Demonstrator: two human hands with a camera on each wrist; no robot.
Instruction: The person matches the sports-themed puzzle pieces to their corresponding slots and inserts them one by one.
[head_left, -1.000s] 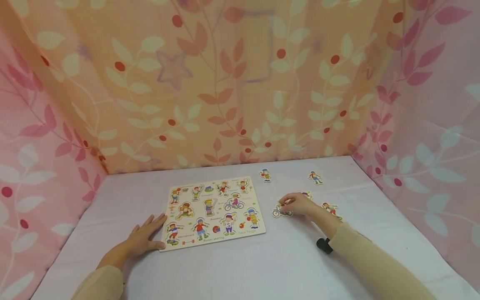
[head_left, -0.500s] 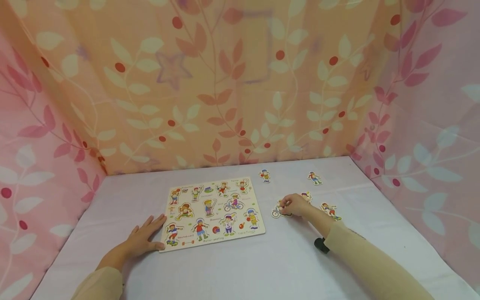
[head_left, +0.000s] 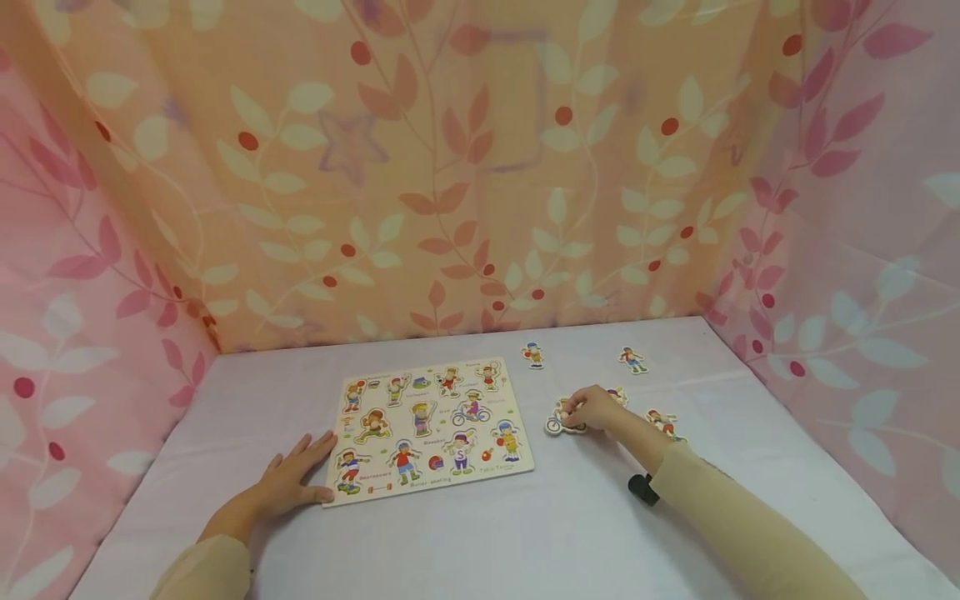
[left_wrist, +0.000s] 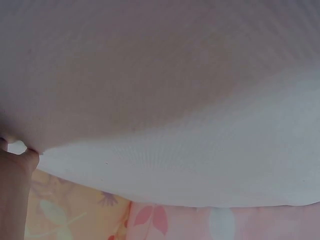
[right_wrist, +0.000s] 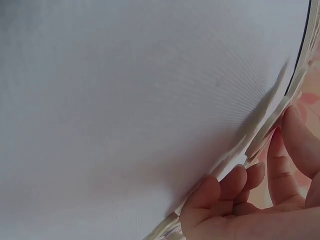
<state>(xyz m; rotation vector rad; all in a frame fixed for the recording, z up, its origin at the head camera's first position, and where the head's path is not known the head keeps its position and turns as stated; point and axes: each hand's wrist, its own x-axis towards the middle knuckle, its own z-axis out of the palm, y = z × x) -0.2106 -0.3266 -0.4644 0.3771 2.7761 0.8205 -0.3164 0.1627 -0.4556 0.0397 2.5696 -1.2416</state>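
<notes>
At the right of the puzzle board (head_left: 352,498), my right hand (head_left: 600,410) pinches a flat cut-out puzzle piece (head_left: 555,425) with a cyclist on it, low over the white cloth. The fingers cover much of its picture. In the right wrist view the piece (right_wrist: 267,130) shows edge-on between thumb and finger of the hand (right_wrist: 250,210). My left hand (head_left: 288,475) rests at the board's left edge, fingers spread, with its thumb by the near corner. Only part of that hand (left_wrist: 17,167) enters the left wrist view.
Loose sports-figure pieces lie around the right hand: a blue-capped figure (head_left: 533,356), a figure in red and blue (head_left: 633,360), and one further right (head_left: 663,423). Another piece (head_left: 618,395) is partly hidden behind the hand. Patterned curtains (head_left: 450,208) stand along the table's back and sides.
The right hand's fingers have drawn in on the cyclist piece, with little shift in place. The left hand stays by the board. The head view has tilted slightly.
</notes>
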